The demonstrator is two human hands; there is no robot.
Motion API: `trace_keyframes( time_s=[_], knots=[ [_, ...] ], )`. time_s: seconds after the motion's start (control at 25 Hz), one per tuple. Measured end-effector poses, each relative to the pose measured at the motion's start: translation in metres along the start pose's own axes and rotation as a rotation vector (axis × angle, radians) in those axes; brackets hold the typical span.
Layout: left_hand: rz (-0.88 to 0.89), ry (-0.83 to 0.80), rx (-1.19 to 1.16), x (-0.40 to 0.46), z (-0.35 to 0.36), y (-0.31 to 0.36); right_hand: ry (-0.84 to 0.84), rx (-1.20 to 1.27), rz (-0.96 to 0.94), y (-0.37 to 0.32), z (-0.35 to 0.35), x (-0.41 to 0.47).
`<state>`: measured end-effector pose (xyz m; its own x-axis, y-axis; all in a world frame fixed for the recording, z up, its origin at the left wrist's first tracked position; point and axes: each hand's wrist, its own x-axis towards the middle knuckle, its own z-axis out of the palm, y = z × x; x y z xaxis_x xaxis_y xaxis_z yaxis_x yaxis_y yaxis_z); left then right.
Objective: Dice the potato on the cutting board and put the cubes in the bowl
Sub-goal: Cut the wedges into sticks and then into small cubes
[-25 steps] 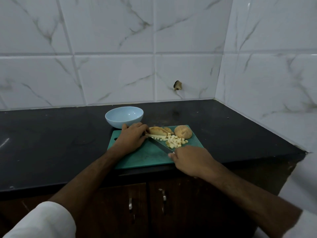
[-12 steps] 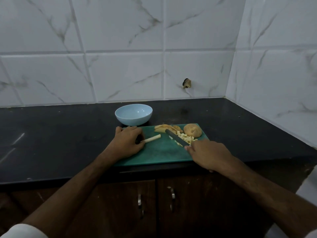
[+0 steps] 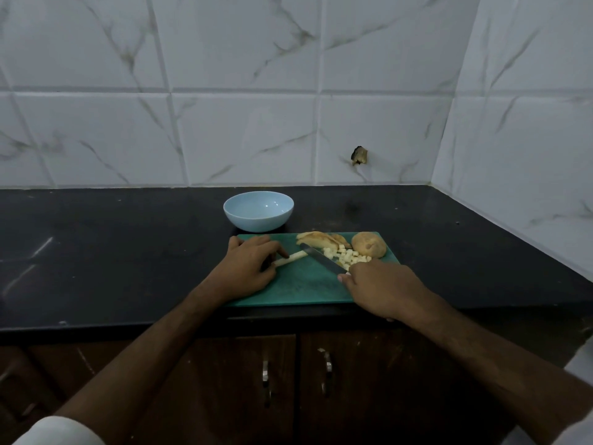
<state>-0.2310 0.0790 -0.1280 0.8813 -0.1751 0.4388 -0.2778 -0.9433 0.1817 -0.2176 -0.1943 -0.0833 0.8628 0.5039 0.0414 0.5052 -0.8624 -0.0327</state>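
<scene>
A green board (image 3: pixel 301 284) lies at the near edge of the black desk (image 3: pixel 112 252), above two dark cabinet doors with metal handles (image 3: pixel 265 374).

The left hand (image 3: pixel 248 268) rests on the left part of the board, its fingers curled and pinching the near-left end of a pale potato stick (image 3: pixel 290 258). The stick lies flat and runs up and to the right from the fingertips.

The right hand (image 3: pixel 382 287) grips a knife (image 3: pixel 322 260) at the board's near right. The handle is hidden inside the fist. The blade slants away to the far left, and its tip meets the right end of the stick.

A heap of small pale cubes (image 3: pixel 348 256) lies just right of the blade, in the far right part of the board. Beyond them, along the far edge, lie a few potato slices with skin (image 3: pixel 317 240). Just right of the cubes, in the far right corner, sits a rounded potato piece (image 3: pixel 369 245), skin up.

A light blue bowl (image 3: pixel 258 211) stands on the desk just beyond the board's far left corner, apart from it; no cubes show in it.

White marbled tiles (image 3: pixel 244 136) cover the walls behind and to the right, with a small dark hole (image 3: pixel 359 155) in the back wall. White sleeves show at the bottom corners.
</scene>
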Motion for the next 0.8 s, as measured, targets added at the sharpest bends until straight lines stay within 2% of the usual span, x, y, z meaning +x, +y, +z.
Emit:
trace_keyframes(
  time_s=[0.32,0.44,0.56,0.8],
  knots=[
    [0.041,-0.041,-0.002,-0.003,-0.002,-0.006,-0.139,-0.024,0.009,-0.004,-0.021,-0.007],
    [0.029,-0.035,0.001,-0.004,-0.002,-0.004,-0.058,-0.072,-0.010,0.004,-0.032,-0.006],
    [0.009,-0.036,-0.015,-0.004,-0.002,-0.004,-0.011,-0.020,-0.016,-0.001,-0.025,-0.002],
    [0.000,-0.023,-0.021,-0.005,-0.001,-0.005,-0.153,0.058,0.004,-0.007,-0.013,-0.008]
  ],
)
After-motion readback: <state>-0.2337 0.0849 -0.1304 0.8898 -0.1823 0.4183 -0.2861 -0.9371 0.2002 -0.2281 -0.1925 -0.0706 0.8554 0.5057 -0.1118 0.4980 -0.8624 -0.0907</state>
